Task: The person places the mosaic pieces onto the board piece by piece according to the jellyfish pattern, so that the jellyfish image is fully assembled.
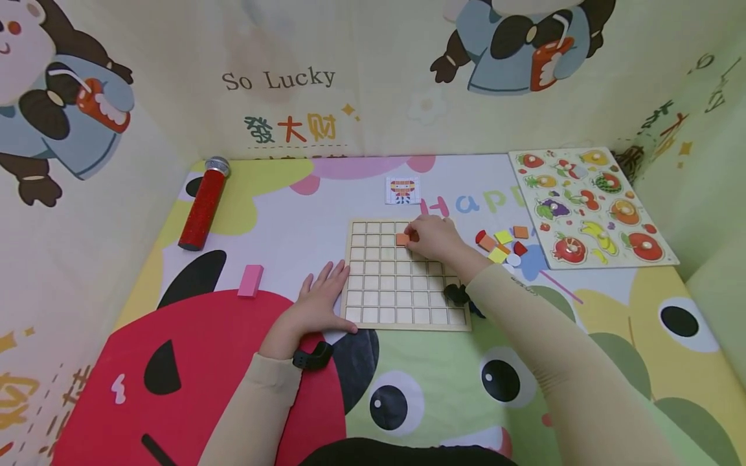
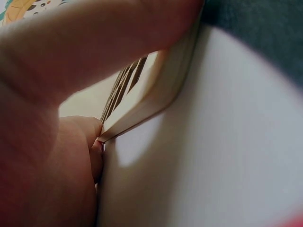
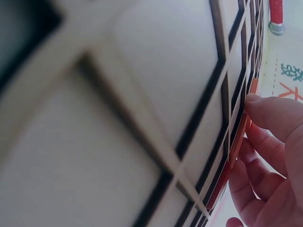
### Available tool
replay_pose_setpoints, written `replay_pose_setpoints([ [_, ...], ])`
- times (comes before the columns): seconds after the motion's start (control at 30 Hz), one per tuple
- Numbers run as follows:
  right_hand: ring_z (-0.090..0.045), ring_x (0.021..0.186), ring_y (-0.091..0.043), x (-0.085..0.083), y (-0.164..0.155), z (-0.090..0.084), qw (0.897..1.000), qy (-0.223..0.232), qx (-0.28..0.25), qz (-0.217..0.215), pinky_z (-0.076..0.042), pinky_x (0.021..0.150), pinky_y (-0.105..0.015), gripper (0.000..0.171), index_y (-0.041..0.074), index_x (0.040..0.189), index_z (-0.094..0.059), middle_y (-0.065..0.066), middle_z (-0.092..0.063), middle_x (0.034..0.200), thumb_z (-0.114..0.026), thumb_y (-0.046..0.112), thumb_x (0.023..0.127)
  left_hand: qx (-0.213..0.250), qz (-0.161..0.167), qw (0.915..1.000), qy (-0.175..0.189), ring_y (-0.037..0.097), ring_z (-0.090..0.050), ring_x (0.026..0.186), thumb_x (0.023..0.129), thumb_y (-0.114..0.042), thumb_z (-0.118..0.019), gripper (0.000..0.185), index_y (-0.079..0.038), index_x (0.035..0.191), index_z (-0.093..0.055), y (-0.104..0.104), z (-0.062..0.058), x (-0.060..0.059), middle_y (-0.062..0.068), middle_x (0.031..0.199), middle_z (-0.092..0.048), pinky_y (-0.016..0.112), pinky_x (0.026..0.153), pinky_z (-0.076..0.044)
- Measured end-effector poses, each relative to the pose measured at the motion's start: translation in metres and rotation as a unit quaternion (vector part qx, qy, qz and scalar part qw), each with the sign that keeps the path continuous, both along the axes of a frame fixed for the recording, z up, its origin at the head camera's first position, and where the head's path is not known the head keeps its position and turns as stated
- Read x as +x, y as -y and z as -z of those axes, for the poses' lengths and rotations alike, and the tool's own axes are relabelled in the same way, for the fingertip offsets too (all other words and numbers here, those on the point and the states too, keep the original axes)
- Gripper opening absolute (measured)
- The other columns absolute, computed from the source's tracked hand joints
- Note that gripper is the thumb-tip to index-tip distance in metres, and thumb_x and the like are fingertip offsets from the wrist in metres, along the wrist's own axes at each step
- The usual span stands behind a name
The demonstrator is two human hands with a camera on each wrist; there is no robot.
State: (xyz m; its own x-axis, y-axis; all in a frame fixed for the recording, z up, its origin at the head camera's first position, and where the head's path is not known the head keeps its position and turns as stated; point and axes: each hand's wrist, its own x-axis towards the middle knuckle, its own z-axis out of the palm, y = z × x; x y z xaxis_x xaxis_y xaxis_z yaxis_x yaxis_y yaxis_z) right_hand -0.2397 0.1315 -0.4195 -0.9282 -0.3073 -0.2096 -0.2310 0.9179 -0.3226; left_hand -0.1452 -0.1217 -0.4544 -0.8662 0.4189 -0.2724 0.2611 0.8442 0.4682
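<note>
The left hand (image 1: pixel 317 298) lies flat, fingers straight, against the left edge of the grid board (image 1: pixel 402 275). Most cells are bare. The right hand (image 1: pixel 434 238) pinches an orange tile (image 1: pixel 402 239) in the board's second row; loose tiles (image 1: pixel 501 244) lie just right.

A child's play corner at home, set up for puzzle toys.

A cartoon play mat (image 1: pixel 408 382) with big-eyed animal faces covers the floor, and soft walls (image 1: pixel 146 84) printed with cartoon figures and "So Lucky" close it in. Toys lie on it: a wooden grid board (image 1: pixel 396 285), a fruit peg puzzle (image 1: pixel 588 207), loose coloured tiles (image 1: pixel 501 244), a pattern card (image 1: pixel 402 191), a red kaleidoscope tube (image 1: pixel 203 204), a pink block (image 1: pixel 250 280).
</note>
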Motion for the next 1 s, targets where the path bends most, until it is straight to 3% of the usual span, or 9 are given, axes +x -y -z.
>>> replay_pose_setpoints([
  [0.43,-0.05,0.109,-0.023,-0.002,-0.002,0.003,1.0,0.0,0.007,-0.01,-0.025,0.099,-0.053,0.031,0.018,0.111,-0.062,-0.002,-0.057,0.117,-0.062,0.032,0.085,0.001,0.012,0.9999,0.004,0.028,0.001,0.141,0.06,-0.047,-0.078,0.116,-0.014,0.147,-0.009,0.003,-0.003,0.002,0.004,0.154,-0.005,0.057,0.108,-0.001],
  [0.6,-0.05,0.11,-0.023,-0.005,-0.005,0.0,1.0,0.003,-0.018,-0.001,-0.025,0.099,-0.053,0.036,0.016,0.117,-0.058,-0.002,-0.058,0.117,-0.06,0.032,0.085,-0.001,0.009,1.0,0.002,0.026,0.002,0.141,0.06,-0.048,-0.078,0.116,-0.015,0.147,-0.008,0.003,-0.002,0.001,0.002,0.155,-0.004,0.056,0.109,0.0],
  [0.83,-0.049,0.115,-0.027,-0.004,-0.025,-0.018,0.998,0.017,-0.059,0.03,-0.04,0.095,-0.048,0.041,0.012,0.127,-0.051,-0.008,-0.056,0.123,-0.055,0.024,0.089,-0.002,0.012,0.9999,0.005,0.025,0.003,0.141,0.061,-0.049,-0.077,0.116,-0.016,0.147,-0.007,0.003,-0.001,-0.001,0.001,0.155,-0.003,0.056,0.109,0.001],
  [1.0,-0.044,0.116,-0.03,0.006,-0.049,-0.029,0.995,0.019,-0.073,0.069,-0.038,0.097,-0.05,0.043,0.01,0.13,-0.047,-0.01,-0.051,0.126,-0.056,0.021,0.089,-0.003,0.013,0.9999,0.006,0.025,0.003,0.141,0.061,-0.049,-0.077,0.116,-0.016,0.147,-0.007,0.003,-0.002,0.0,0.001,0.155,-0.003,0.056,0.109,0.001],
])
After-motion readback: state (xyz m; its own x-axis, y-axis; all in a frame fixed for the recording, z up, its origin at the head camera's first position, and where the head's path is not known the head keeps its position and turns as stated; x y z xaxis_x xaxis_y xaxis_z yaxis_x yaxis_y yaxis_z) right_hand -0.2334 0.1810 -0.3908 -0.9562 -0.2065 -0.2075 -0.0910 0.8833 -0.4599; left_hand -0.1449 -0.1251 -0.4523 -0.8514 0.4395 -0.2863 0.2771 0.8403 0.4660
